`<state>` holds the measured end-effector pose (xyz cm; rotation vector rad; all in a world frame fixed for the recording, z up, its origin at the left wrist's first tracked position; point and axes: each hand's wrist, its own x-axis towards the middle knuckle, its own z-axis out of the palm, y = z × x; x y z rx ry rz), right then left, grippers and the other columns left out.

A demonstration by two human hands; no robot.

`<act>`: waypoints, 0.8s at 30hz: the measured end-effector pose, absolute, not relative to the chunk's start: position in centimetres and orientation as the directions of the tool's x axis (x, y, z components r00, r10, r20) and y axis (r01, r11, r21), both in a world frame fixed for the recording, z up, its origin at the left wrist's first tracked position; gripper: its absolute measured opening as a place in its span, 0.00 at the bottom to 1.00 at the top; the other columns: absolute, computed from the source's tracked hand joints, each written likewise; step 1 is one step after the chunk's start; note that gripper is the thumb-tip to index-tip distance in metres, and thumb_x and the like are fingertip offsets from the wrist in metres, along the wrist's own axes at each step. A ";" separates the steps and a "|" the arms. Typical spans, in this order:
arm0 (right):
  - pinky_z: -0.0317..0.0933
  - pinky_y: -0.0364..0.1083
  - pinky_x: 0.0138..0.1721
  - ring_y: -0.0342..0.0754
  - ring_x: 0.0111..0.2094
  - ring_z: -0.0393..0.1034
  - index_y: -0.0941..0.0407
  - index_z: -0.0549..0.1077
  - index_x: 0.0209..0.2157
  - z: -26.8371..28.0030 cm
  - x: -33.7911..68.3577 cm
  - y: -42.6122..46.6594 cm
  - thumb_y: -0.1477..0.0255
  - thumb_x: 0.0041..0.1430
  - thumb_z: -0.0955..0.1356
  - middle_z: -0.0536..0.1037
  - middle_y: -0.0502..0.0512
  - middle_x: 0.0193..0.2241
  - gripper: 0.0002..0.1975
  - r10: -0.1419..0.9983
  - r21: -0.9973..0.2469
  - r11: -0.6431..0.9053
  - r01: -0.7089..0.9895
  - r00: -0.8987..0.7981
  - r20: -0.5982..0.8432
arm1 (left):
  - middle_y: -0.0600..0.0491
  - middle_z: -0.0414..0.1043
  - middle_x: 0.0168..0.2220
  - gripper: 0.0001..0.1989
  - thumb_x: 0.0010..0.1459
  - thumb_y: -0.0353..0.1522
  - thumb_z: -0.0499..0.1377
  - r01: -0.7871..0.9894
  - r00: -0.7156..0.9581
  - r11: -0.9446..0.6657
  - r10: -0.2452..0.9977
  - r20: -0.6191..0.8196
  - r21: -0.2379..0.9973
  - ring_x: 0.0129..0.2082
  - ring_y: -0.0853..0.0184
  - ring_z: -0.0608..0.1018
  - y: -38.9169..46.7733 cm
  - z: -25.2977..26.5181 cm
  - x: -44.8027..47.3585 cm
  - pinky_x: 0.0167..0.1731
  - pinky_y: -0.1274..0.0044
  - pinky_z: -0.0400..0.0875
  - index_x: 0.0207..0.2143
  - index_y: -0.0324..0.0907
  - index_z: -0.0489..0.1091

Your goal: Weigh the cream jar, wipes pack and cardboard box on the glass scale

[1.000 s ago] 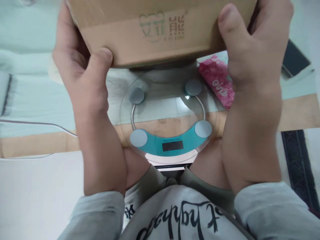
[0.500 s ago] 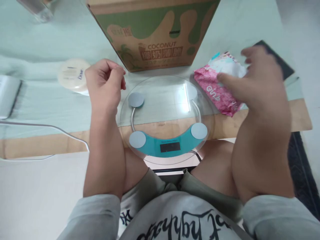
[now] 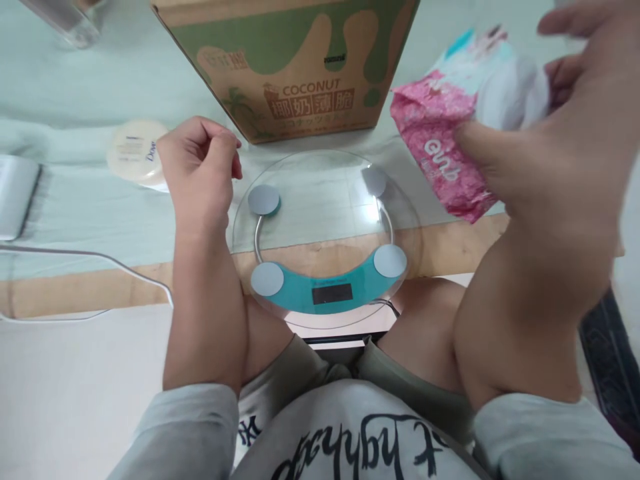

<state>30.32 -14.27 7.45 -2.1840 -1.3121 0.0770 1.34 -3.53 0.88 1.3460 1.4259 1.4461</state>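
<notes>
A round glass bathroom scale point(image 3: 331, 299) with a teal strip, a dark display and grey pads lies in front of me, overhanging the table's near edge. To its right, my right hand point(image 3: 560, 143) grips a crumpled pink and white packet point(image 3: 445, 153), thumb on the near side. A white, rounded part of the packet shows beside the fingers. The packet appears lifted above the table. My left hand point(image 3: 200, 163) is closed in a loose fist at the scale's upper left, with nothing visible in it. A round cream Dove tub point(image 3: 131, 155) sits just left of that hand, partly covered by it.
A cardboard coconut box point(image 3: 300, 80) stands behind the scale. At the far left lie a white device point(image 3: 17, 197) and a white cable point(image 3: 90, 252). A clear container point(image 3: 75, 30) is at the upper left. Pale green cloth point(image 3: 65, 93) covers the table behind its wooden edge.
My right hand has closed on the packet and raised it off the table, up and to the right. My left hand keeps its loose fist by the scale. The view has shifted slightly.
</notes>
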 end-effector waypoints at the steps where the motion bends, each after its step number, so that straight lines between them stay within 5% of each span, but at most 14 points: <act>1: 0.70 0.48 0.60 0.47 0.58 0.73 0.57 0.71 0.72 8.1 29.7 -14.9 0.69 0.60 0.75 0.72 0.57 0.65 0.39 0.859 -0.519 -0.199 0.832 0.402 0.316 | 0.59 0.61 0.12 0.23 0.56 0.09 0.52 0.175 -0.226 -0.158 0.954 0.196 0.972 0.13 0.74 0.61 -3.5 1.0 1.3 0.16 0.81 0.52 0.18 0.39 0.71; 3: 0.68 0.45 0.56 0.44 0.58 0.73 0.61 0.71 0.71 9.3 28.0 -16.1 0.64 0.66 0.73 0.69 0.56 0.69 0.35 0.895 -0.542 0.031 0.839 0.218 0.389 | 0.58 0.62 0.12 0.23 0.56 0.10 0.52 0.158 -0.218 -0.163 0.956 0.195 0.974 0.13 0.74 0.61 -3.4 1.0 1.1 0.15 0.81 0.53 0.18 0.39 0.71; 6: 0.69 0.41 0.53 0.40 0.55 0.74 0.61 0.69 0.68 10.4 25.2 -16.7 0.68 0.66 0.73 0.65 0.56 0.72 0.32 0.927 -0.610 0.128 0.782 0.124 0.354 | 0.58 0.62 0.13 0.20 0.52 0.11 0.53 0.122 -0.193 -0.208 0.954 0.229 0.971 0.13 0.74 0.62 -3.5 1.0 0.5 0.16 0.81 0.52 0.17 0.40 0.70; 10: 0.75 0.39 0.57 0.38 0.51 0.75 0.54 0.69 0.67 9.4 23.3 -16.4 0.70 0.65 0.72 0.74 0.52 0.62 0.29 0.935 -0.612 0.279 0.740 -0.065 0.348 | 0.54 0.62 0.16 0.11 0.52 0.22 0.56 0.045 -0.141 -0.294 0.944 0.297 0.955 0.16 0.71 0.65 -4.2 0.9 -0.6 0.18 0.77 0.53 0.21 0.39 0.75; 14: 0.77 0.50 0.65 0.47 0.60 0.76 0.47 0.70 0.68 6.7 23.1 -15.8 0.69 0.64 0.73 0.75 0.50 0.63 0.32 0.904 -0.486 0.424 0.764 -0.332 0.268 | 0.53 0.62 0.18 0.07 0.57 0.31 0.58 -0.003 -0.096 -0.347 0.934 0.345 0.938 0.17 0.68 0.64 -4.5 0.5 -1.2 0.19 0.73 0.53 0.28 0.41 0.75; 17: 0.74 0.60 0.68 0.55 0.66 0.73 0.40 0.67 0.73 5.4 23.7 -15.2 0.57 0.64 0.75 0.73 0.48 0.67 0.38 0.898 -0.542 0.422 0.727 -0.418 0.138 | 0.51 0.70 0.26 0.11 0.58 0.40 0.62 -0.025 0.048 -0.401 0.915 0.401 0.916 0.24 0.65 0.71 -4.7 0.3 -1.2 0.25 0.72 0.62 0.39 0.43 0.74; 20: 0.72 0.58 0.71 0.51 0.63 0.75 0.47 0.75 0.68 4.7 25.1 -14.2 0.48 0.66 0.72 0.76 0.55 0.61 0.34 0.959 -0.683 0.282 0.674 -0.221 0.178 | 0.46 0.78 0.46 0.22 0.60 0.47 0.67 0.023 0.243 -0.440 0.873 0.422 0.898 0.45 0.60 0.80 -6.2 1.1 -0.2 0.42 0.70 0.74 0.51 0.44 0.75; 24: 0.74 0.48 0.57 0.43 0.47 0.76 0.57 0.81 0.52 2.7 26.2 -12.5 0.59 0.61 0.76 0.79 0.58 0.46 0.22 0.963 -0.785 0.023 0.619 0.196 0.183 | 0.47 0.78 0.53 0.17 0.69 0.47 0.60 0.212 0.453 -0.512 0.806 0.380 0.832 0.57 0.55 0.79 -8.7 2.4 2.1 0.62 0.61 0.74 0.50 0.45 0.75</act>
